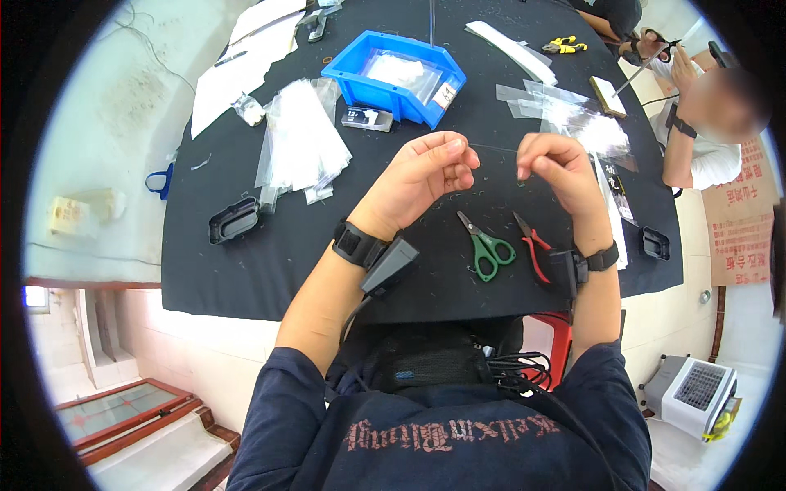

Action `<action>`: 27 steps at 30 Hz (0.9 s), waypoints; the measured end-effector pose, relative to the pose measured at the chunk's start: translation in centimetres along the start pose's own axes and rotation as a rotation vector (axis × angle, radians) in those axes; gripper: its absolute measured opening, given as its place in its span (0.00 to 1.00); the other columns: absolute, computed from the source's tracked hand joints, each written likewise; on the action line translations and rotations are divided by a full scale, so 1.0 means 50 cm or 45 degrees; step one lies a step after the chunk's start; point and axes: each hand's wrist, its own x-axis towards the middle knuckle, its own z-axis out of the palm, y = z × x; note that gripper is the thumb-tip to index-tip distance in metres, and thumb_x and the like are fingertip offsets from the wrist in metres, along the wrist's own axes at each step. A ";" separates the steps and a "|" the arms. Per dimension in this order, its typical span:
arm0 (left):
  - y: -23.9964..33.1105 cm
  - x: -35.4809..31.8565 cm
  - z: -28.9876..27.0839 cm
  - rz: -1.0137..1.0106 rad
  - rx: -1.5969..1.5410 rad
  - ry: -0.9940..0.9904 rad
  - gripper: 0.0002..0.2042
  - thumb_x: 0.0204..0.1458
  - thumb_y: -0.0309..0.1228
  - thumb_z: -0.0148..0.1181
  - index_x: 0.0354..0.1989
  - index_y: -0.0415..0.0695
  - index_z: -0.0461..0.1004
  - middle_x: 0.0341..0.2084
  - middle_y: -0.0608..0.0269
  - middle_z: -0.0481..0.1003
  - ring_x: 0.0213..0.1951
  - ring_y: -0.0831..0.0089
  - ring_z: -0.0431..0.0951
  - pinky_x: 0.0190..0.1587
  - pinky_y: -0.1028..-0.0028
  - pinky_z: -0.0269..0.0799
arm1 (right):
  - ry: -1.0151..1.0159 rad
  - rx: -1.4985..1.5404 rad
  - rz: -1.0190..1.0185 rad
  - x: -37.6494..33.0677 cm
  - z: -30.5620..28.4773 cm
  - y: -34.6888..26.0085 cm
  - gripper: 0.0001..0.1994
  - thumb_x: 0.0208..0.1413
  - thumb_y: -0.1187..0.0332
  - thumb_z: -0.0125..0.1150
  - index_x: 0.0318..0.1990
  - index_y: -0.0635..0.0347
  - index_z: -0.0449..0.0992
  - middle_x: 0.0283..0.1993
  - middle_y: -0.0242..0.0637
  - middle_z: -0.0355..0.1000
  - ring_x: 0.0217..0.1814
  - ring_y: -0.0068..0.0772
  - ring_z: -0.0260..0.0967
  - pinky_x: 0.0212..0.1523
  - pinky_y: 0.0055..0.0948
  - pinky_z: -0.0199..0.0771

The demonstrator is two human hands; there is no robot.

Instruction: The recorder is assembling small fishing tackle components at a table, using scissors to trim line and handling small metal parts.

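Above the black-covered table (393, 286), a thin clear line (495, 148) stretches between my two hands. My left hand (426, 172) pinches one stretch of it between thumb and forefinger, the other fingers curled. On the opposite side, my right hand (561, 168) is closed on the line too, fingertips pointing down. What the line's ends carry is too small to make out. Below the hands lie green-handled scissors (489, 250), blades slightly apart, and beside them red-handled pliers (534, 245). Neither tool is touched.
A blue bin (407, 108) with clear bags stands beyond my hands, a small box (367, 119) against it. Clear plastic sleeves (303, 139) lie left, more sleeves (573, 119) right. Black trays (233, 221) flank both sides. A person (704, 123) works at the far right, near yellow-black pliers (565, 46).
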 end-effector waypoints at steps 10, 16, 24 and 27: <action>-0.045 0.005 0.038 -0.072 0.363 0.026 0.12 0.67 0.40 0.54 0.47 0.45 0.74 0.55 0.60 0.75 0.58 0.73 0.73 0.57 0.71 0.70 | -0.023 0.667 -0.148 0.004 0.027 0.025 0.11 0.65 0.54 0.60 0.40 0.48 0.81 0.68 0.46 0.63 0.56 0.32 0.67 0.52 0.28 0.67; -0.068 0.001 0.057 -0.241 0.313 -0.019 0.18 0.68 0.43 0.49 0.57 0.43 0.69 0.55 0.57 0.74 0.59 0.65 0.75 0.59 0.66 0.70 | -0.045 0.899 -0.132 0.009 0.046 0.036 0.11 0.67 0.54 0.56 0.43 0.47 0.79 0.73 0.48 0.58 0.62 0.37 0.67 0.57 0.32 0.68; -0.073 0.010 0.047 -0.314 0.079 -0.107 0.24 0.70 0.43 0.39 0.61 0.35 0.68 0.55 0.46 0.75 0.56 0.62 0.77 0.62 0.64 0.70 | 0.044 1.095 -0.112 0.002 0.009 0.062 0.13 0.70 0.56 0.50 0.47 0.52 0.78 0.64 0.42 0.70 0.55 0.37 0.70 0.56 0.35 0.72; -0.075 0.010 0.045 -0.326 0.029 -0.180 0.24 0.69 0.42 0.40 0.58 0.33 0.72 0.52 0.46 0.77 0.54 0.65 0.78 0.60 0.67 0.71 | 0.085 1.194 -0.101 0.002 -0.010 0.070 0.13 0.70 0.57 0.50 0.49 0.52 0.78 0.59 0.39 0.74 0.53 0.35 0.70 0.55 0.35 0.73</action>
